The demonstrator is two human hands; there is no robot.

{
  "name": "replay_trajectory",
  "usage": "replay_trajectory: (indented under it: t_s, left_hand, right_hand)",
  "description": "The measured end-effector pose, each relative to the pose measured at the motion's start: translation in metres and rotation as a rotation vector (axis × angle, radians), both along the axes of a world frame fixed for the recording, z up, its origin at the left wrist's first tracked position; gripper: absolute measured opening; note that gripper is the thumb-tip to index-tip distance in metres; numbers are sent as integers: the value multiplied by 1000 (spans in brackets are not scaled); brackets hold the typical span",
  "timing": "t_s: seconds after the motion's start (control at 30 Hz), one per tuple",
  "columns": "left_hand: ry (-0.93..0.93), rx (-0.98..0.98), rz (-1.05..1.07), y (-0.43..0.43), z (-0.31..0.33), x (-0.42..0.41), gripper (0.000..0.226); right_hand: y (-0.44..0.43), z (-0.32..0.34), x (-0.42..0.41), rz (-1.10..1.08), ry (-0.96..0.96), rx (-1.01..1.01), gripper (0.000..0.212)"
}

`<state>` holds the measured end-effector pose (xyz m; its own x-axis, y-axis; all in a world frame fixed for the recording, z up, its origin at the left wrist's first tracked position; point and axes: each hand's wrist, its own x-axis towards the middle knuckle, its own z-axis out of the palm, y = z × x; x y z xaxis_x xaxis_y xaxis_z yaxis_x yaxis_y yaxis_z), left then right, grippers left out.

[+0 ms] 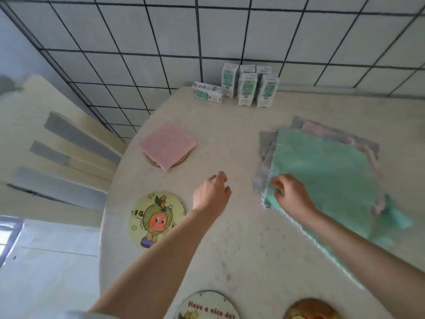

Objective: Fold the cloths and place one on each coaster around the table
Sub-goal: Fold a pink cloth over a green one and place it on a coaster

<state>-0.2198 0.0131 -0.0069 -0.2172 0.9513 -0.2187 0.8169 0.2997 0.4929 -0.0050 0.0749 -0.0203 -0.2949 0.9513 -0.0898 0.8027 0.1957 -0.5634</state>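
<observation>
A stack of unfolded cloths lies on the table's right side, with a green cloth (pixel 322 171) on top and grey and pink ones (pixel 358 139) beneath. My right hand (pixel 291 194) pinches the green cloth's near left corner. My left hand (pixel 212 192) hovers over bare table to the left of the stack, fingers loosely curled and holding nothing. A folded pink cloth (pixel 167 145) sits on a round coaster (pixel 181 161) at the far left. A bare cartoon coaster (pixel 156 218) lies near the left edge. Two more coasters, one with lettering (pixel 207 307) and one orange-brown (pixel 312 309), lie at the near edge.
Several small drink cartons (pixel 247 87) stand at the table's (pixel 241 238) far edge against a tiled wall, one lying on its side. A cream slatted chair (pixel 57 143) stands off the table's left side.
</observation>
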Motion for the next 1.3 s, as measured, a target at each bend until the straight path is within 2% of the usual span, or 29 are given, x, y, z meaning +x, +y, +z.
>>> replay_trajectory:
  t_s: [0.2,0.3,0.4,0.5,0.6,0.83,0.93,1.1,1.2,1.3]
  left_hand:
    - [99,101,-263,-2,-18,98,30]
    - [154,245,-469,1,-33,136,36]
    - [184,369,-550,4,-47,163,49]
    - [206,369,-571,3,-54,176,56]
    - [231,336,-576,4,-56,177,62]
    - [185,412,-589,17,-54,161,37]
    - [170,409,-573,20,-52,163,30]
    - [226,340,-534,14,-48,183,47]
    - [185,410,-456,18,-50,184,36]
    - [206,446,-422,26,-50,173,28]
  right_hand:
    - [-28,-2,102,78,-151,78,28]
    - [-37,-6,139,180,-303,188,30]
    - [-39,-13,162,259,-406,288,37]
    - [-40,-19,175,340,-456,293,42]
    - [-39,-19,180,345,-423,303,41]
    - [-23,-13,187,348,-302,291,25]
    - [-21,-9,191,359,-287,264,30]
    - [-2,-2,187,316,-186,226,33]
    - [8,6,187,325,-184,312,43]
    - [13,11,190,340,-267,320,50]
